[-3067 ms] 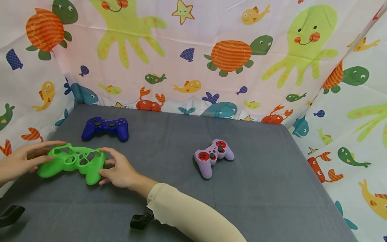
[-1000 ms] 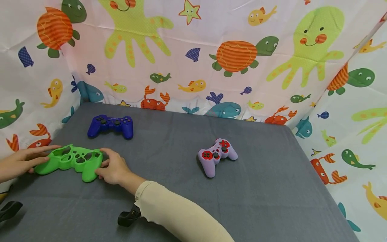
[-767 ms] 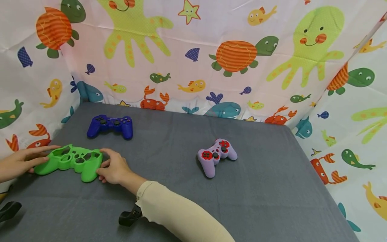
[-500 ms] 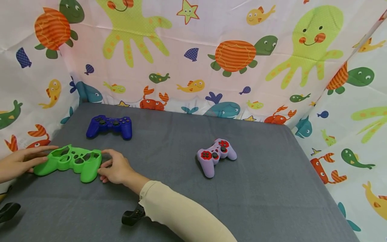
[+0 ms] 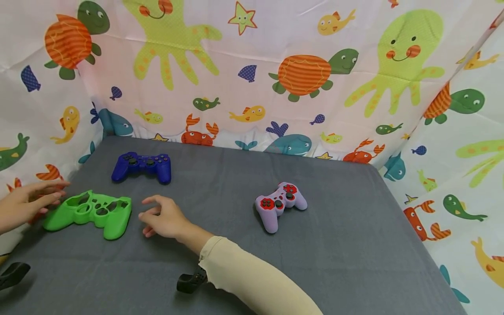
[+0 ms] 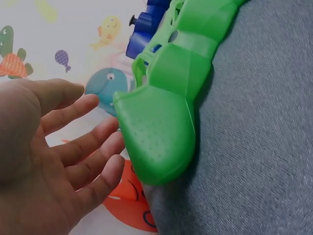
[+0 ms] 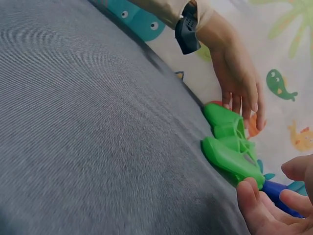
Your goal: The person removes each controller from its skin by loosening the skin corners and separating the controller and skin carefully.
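A green silicone controller cover (image 5: pixel 90 212) lies on the grey cloth at the left, its button and stick holes facing up. My left hand (image 5: pixel 29 203) hovers at its left end with relaxed, parted fingers; in the left wrist view the fingertips are close beside the cover's rounded grip (image 6: pixel 159 139). My right hand (image 5: pixel 165 218) is a little to the right of the cover, fingers loosely bent and holding nothing. Behind the cover sits a blue game controller (image 5: pixel 141 167). Farther right lies a lilac game controller (image 5: pixel 271 214) with red button areas, turned at an angle.
Grey cloth (image 5: pixel 346 245) covers the table. White curtains with printed sea animals (image 5: pixel 244 43) rise along the back and both sides. A black wrist device (image 5: pixel 190 282) hangs under my right forearm, and another dark one (image 5: pixel 13 275) shows at the lower left.
Both hands have let go of the green cover and drawn apart, the right one to the right, the left one slightly left. Earlier they held the cover at its two ends and lowered it leftward.
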A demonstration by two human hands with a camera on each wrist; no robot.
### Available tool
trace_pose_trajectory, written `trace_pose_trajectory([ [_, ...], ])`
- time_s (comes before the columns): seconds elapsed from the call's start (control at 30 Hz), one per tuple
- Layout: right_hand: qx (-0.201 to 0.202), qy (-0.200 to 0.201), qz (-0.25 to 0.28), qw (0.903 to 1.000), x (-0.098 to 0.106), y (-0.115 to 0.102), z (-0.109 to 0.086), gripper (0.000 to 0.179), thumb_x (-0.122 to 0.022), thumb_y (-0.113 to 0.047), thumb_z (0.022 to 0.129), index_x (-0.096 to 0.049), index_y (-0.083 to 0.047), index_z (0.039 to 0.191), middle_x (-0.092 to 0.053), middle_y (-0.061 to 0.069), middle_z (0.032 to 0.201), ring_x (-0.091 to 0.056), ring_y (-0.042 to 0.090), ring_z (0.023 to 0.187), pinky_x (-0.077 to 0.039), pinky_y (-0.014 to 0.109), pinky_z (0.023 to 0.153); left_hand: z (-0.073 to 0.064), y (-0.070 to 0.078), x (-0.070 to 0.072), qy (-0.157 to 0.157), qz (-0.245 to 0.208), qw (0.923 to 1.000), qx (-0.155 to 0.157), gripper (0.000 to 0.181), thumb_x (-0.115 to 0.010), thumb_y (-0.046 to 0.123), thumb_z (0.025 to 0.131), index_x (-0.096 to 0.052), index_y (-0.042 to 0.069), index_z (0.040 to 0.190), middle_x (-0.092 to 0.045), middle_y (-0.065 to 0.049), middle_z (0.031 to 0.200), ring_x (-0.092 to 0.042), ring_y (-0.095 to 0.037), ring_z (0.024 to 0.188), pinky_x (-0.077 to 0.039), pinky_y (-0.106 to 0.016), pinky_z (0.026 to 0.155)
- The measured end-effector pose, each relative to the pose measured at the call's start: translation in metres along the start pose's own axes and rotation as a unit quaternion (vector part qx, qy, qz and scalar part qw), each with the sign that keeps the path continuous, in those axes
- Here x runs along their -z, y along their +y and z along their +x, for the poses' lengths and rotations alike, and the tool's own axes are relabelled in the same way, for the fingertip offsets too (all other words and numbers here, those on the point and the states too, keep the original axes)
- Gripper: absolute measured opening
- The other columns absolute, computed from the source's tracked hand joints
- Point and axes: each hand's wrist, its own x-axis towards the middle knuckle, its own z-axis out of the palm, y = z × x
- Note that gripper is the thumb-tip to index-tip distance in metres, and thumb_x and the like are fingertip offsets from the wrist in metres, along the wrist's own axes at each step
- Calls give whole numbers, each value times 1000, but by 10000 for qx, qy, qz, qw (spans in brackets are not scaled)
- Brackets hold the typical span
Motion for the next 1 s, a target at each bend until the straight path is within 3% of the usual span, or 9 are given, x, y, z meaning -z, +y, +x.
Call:
trace_pose_trajectory([
  [0.27, 241, -154, -22, 9996, 24, -3, -13, 33, -64, -12, 99, -61, -4, 131, -73, 18, 110, -64, 12, 58, -62, 39, 66, 2, 9, 4, 370, 25, 9992, -176, 49, -44, 22, 109, -40, -12, 144, -50, -47, 127, -42, 24, 75, -48, -21, 58],
  [0.43, 430, -211, -123, 9988, 36, -7, -23, 32, -63, -12, 100, -62, -4, 130, -72, 14, 107, -65, 12, 60, -62, 42, 69, 2, 27, 8, 586, 2, 9981, -180, 47, -45, 22, 109, -43, -11, 142, -52, -46, 124, -42, 24, 75, -48, -20, 57],
  [0.63, 788, -204, -546, 9952, 57, -12, -36, 27, -62, -13, 101, -64, -9, 128, -71, 14, 113, -73, 35, 76, -62, 44, 72, 0, 67, 12, 500, -180, 9979, -375, 47, -47, 23, 108, -42, -5, 146, -52, -38, 130, -38, 30, 83, -47, -14, 62],
  [0.8, 1173, -174, -800, 9897, 78, -10, -47, 30, -59, -13, 102, -62, -5, 130, -68, 23, 119, -70, 50, 88, -61, 32, 70, 2, 89, 7, 370, -344, 9970, -586, 46, -48, 23, 108, -44, -1, 147, -54, -32, 133, -43, 29, 88, -49, -11, 66],
  [0.9, 1345, -189, -885, 9868, 88, -10, -53, 30, -58, -13, 103, -60, -2, 131, -66, 27, 121, -69, 51, 89, -59, 26, 69, 4, 96, 3, 375, -513, 9955, -702, 44, -49, 22, 108, -46, 1, 146, -63, 0, 126, -48, 25, 90, -50, -11, 67],
  [1.0, 1493, -174, -989, 9837, 96, -14, -60, 30, -57, -13, 103, -59, -1, 131, -65, 28, 121, -69, 50, 88, -58, 24, 70, 6, 105, -1, 359, -669, 9936, -837, 43, -50, 22, 108, -48, 3, 146, -53, 31, 118, -52, 23, 92, -50, -11, 69],
])
